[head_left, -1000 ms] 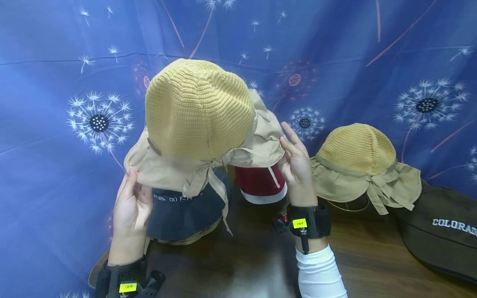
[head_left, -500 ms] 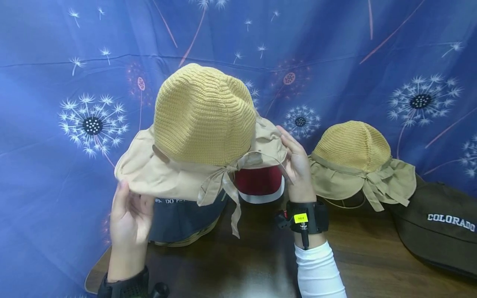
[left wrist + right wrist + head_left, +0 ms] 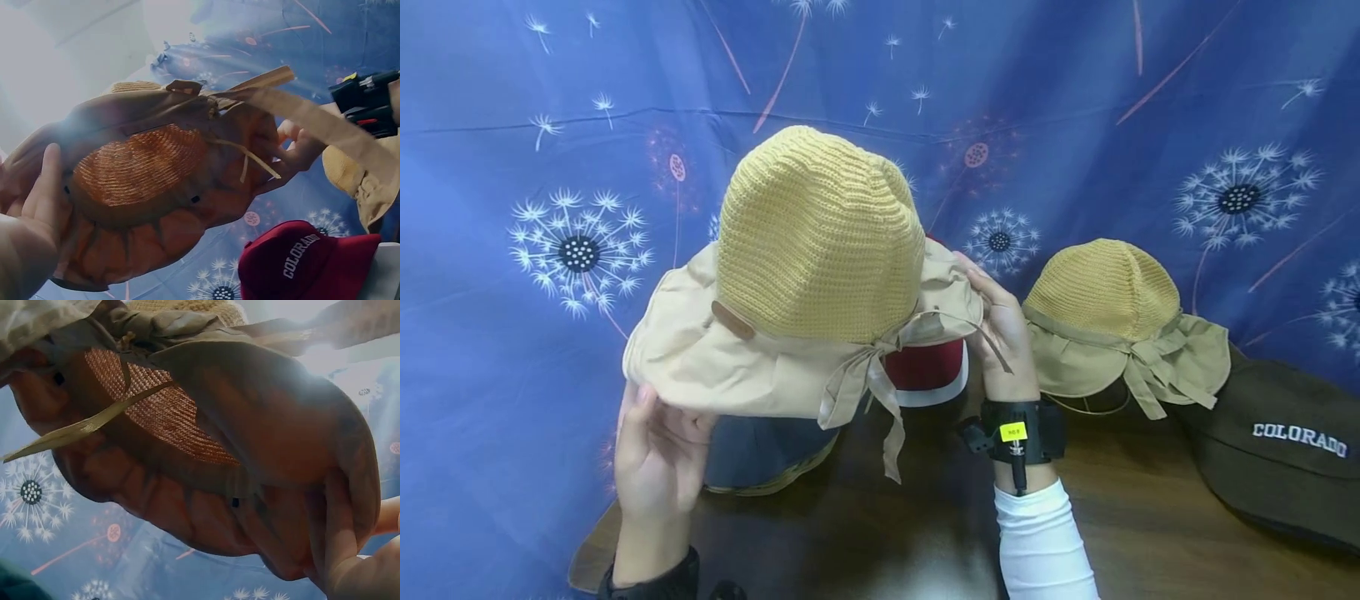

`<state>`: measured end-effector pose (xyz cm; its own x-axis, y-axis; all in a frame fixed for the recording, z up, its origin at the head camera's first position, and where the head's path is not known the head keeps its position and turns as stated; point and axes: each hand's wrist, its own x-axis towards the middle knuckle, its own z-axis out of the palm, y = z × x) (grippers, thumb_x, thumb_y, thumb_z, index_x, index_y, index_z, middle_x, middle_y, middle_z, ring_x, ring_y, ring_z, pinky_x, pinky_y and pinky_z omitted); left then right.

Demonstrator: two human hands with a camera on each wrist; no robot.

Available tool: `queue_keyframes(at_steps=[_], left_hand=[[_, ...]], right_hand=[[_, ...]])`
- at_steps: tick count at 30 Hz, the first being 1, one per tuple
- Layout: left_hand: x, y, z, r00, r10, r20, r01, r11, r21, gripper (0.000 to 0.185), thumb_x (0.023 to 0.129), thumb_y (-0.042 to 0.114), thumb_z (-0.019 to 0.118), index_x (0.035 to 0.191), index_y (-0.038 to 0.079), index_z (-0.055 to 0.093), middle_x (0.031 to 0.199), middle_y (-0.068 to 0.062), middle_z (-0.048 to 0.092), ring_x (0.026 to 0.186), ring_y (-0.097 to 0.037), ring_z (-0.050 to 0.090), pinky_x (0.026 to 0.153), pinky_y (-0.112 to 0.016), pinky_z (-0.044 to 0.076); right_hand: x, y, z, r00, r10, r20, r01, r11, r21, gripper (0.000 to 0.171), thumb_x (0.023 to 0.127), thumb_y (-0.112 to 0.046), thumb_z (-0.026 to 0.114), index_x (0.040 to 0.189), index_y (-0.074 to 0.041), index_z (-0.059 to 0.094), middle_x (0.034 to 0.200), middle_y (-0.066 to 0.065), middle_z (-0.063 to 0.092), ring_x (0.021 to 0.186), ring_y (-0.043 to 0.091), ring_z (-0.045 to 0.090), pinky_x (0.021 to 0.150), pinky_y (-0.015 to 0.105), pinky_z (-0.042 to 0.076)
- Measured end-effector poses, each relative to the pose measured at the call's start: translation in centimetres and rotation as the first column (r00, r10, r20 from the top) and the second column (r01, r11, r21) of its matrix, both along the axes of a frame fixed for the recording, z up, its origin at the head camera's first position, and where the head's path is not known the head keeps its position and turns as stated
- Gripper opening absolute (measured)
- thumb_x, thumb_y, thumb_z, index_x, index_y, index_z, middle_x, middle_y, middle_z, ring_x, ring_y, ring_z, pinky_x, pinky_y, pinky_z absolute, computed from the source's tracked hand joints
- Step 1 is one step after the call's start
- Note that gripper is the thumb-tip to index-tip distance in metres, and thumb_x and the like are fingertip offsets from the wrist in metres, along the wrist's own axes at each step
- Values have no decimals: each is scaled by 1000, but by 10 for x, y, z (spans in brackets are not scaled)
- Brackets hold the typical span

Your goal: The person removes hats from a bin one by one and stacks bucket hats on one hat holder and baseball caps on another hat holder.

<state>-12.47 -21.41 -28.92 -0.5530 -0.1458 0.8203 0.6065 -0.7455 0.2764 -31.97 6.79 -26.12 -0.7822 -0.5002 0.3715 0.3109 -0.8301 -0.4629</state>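
A sun hat (image 3: 823, 242) with a yellow knitted crown hangs in the air between both hands in the head view. Its beige cloth brim (image 3: 737, 379) carries a small brown tab and a tied bow with loose ends. My left hand (image 3: 658, 454) grips the brim's left edge, the thumb at the rim and the other fingers below. At the opposite edge my right hand (image 3: 1006, 346) holds the brim, some of its fingers hidden behind the cloth. Both wrist views look up into the hollow crown (image 3: 144, 165); in the right one, fingers (image 3: 340, 519) press the brim's underside.
A similar yellow hat (image 3: 1105, 292) with an olive brim sits on a wire stand to the right. Beside it lies a dark COLORADO cap (image 3: 1285, 450). A red cap (image 3: 300, 265) and a navy hat (image 3: 760, 454) stand behind the held hat on the wooden table (image 3: 850, 542).
The held hat has turned and shifted slightly right, bringing its brown tab and bow into fuller view. The brim's left side has swung lower, and my left hand has moved down with it.
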Motion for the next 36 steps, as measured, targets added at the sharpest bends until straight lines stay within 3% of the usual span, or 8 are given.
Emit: queue_keyframes(at_steps=[4, 9, 14, 19, 23, 27, 31, 36], left_hand=[[-8, -2, 7, 999, 32, 43, -33, 999, 9, 37, 104, 10, 9, 128, -4, 34, 108, -21, 60, 91, -28, 67, 75, -32, 59], [-26, 10, 11, 986, 92, 139, -93, 996, 0, 33, 104, 8, 17, 130, 2, 37, 101, -13, 64, 80, -20, 64, 61, -27, 52], [-48, 29, 16, 963, 135, 234, -129, 991, -43, 29, 102, 4, 31, 131, 6, 35, 98, -6, 65, 77, -13, 65, 60, -20, 53], [-79, 56, 22, 929, 150, 339, -123, 987, -101, 44, 99, 1, 43, 140, 11, 32, 99, -1, 61, 73, -9, 62, 62, -17, 53], [-111, 90, 26, 895, 162, 415, -105, 982, -157, 40, 98, 2, 44, 136, 16, 37, 91, 5, 58, 67, -4, 55, 58, -14, 46], [-142, 124, 29, 882, 133, 451, -49, 980, -193, 32, 98, 4, 44, 126, 19, 41, 89, 8, 56, 68, -2, 54, 60, -12, 44], [-166, 150, 32, 872, 102, 478, 8, 975, -222, 33, 98, 7, 45, 128, 21, 40, 90, 8, 56, 73, -3, 54, 66, -15, 42], [-199, 178, 32, 828, 51, 558, 83, 974, -212, 26, 99, 9, 46, 120, 24, 43, 83, 9, 55, 70, -3, 50, 65, -15, 39]], right_hand=[[-1, 5, -4, 998, -61, -29, 62, 997, 39, 61, 102, -3, 34, 155, -10, 5, 152, 10, 29, 117, 17, 60, 93, 23, 54], [0, 26, -3, 977, -209, -29, 211, 974, 83, 54, 99, 7, 32, 149, -12, 33, 123, 6, 48, 87, 12, 60, 77, 18, 56], [0, 56, 7, 946, -304, -116, 317, 941, 118, 45, 98, 9, 31, 127, -14, 57, 131, 2, 39, 98, 10, 54, 83, 17, 52], [0, 92, 16, 926, -345, -151, 356, 933, 53, 42, 95, 12, 35, 128, -5, 56, 123, 7, 51, 102, 15, 57, 85, 23, 53], [-1, 129, 22, 901, -412, -134, 416, 909, 3, 50, 92, 17, 35, 138, 0, 48, 135, 12, 54, 120, 18, 55, 90, 25, 53], [-6, 164, 27, 862, -500, -84, 501, 865, -3, 58, 91, 18, 33, 146, -1, 36, 159, 1, 28, 147, 11, 27, 110, 22, 42], [-15, 190, 27, 831, -556, -31, 555, 831, -28, 59, 92, 18, 27, 147, -2, 33, 162, -3, 11, 150, 10, 11, 121, 21, 18], [-31, 216, 20, 783, -620, 47, 621, 784, -15, 61, 91, 19, 24, 147, -3, 32, 162, -6, 10, 150, 6, 11, 122, 17, 14]])
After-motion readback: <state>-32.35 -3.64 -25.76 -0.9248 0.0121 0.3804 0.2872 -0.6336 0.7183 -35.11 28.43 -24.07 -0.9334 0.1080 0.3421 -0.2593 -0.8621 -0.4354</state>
